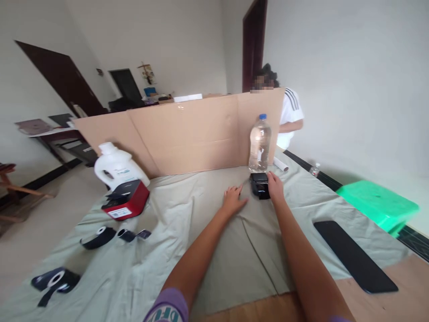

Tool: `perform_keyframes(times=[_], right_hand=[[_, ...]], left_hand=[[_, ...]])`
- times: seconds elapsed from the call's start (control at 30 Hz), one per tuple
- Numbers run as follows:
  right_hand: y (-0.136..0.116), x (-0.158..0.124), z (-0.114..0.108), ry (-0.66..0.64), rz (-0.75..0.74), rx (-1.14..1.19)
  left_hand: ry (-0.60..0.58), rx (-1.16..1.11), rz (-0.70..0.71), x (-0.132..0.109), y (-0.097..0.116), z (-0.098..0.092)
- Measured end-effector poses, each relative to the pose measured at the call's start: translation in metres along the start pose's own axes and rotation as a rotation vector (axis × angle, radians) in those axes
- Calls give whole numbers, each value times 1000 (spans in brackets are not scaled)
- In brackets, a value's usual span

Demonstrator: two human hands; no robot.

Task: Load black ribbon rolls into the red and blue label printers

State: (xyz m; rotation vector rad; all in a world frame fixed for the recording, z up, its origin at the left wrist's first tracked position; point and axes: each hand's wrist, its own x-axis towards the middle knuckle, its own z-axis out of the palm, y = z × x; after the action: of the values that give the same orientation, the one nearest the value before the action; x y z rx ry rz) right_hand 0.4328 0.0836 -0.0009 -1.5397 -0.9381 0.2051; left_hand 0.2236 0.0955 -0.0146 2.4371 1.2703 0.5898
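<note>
My right hand is at the right side of a small black boxy device, its fingers closed against that edge. The device has a glossy front and looks like a portable printer. My left hand lies on the cloth just left of it, fingers and thumb apart, holding nothing. A thin dark cord seems to run from the device toward the left fingertips. Right behind the device stands a large clear bottle with a blue cap.
A greenish-grey cloth covers the table. A cardboard panel stands across the back. At left are a white jug, a red-and-black printer and black rolls. A black slab lies right. A person is behind the panel.
</note>
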Motion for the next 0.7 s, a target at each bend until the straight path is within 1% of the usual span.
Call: perform_keyframes(times=[0.03,0.07,0.1,0.13,0.17,0.2,0.23,0.27,0.3,0.33,0.37,0.4,0.43,0.5,0.53,0.6,0.67,0.7], right_hand=[[-8,0,2,47,-52,-44],[-17,-1,5,83,-113,-73],[-27,-6,11,101,-189,-88],[-36,-14,18,94,-274,-90],[-44,-28,28,60,-345,-73],[-51,-46,39,5,-394,-46],[-58,-68,53,-67,-420,-16],[-63,-94,67,-158,-424,12],[-68,-122,82,-283,-423,37],[-73,-150,99,-417,-425,65],[-78,-175,116,-538,-432,95],[-86,-198,134,-658,-437,117],[-96,-216,154,-756,-431,140],[-123,-240,199,-905,-392,189],[-139,-246,224,-958,-363,214],[-170,-252,277,-1031,-272,263],[-195,-256,329,-1088,-158,315],[-203,-259,352,-1090,-151,348]], left_hand=[[38,-4,2,-13,-11,-16],[93,-10,4,-28,-24,-36],[165,-13,5,-42,-40,-61],[256,-16,-5,-57,-58,-89],[352,-21,-22,-73,-77,-121],[460,-12,-64,-88,-99,-154],[588,14,-145,-104,-123,-187],[712,49,-252,-120,-148,-218],[831,71,-386,-136,-174,-245],[956,68,-526,-151,-199,-267],[1030,40,-641,-165,-223,-283],[1052,-27,-745,-177,-245,-293],[1036,-113,-830,-186,-263,-298],[966,-233,-920,-195,-289,-296],[935,-256,-936,-197,-297,-292],[898,-241,-949,-197,-305,-284],[857,-221,-975,-195,-307,-278],[834,-216,-994,-194,-307,-277]])
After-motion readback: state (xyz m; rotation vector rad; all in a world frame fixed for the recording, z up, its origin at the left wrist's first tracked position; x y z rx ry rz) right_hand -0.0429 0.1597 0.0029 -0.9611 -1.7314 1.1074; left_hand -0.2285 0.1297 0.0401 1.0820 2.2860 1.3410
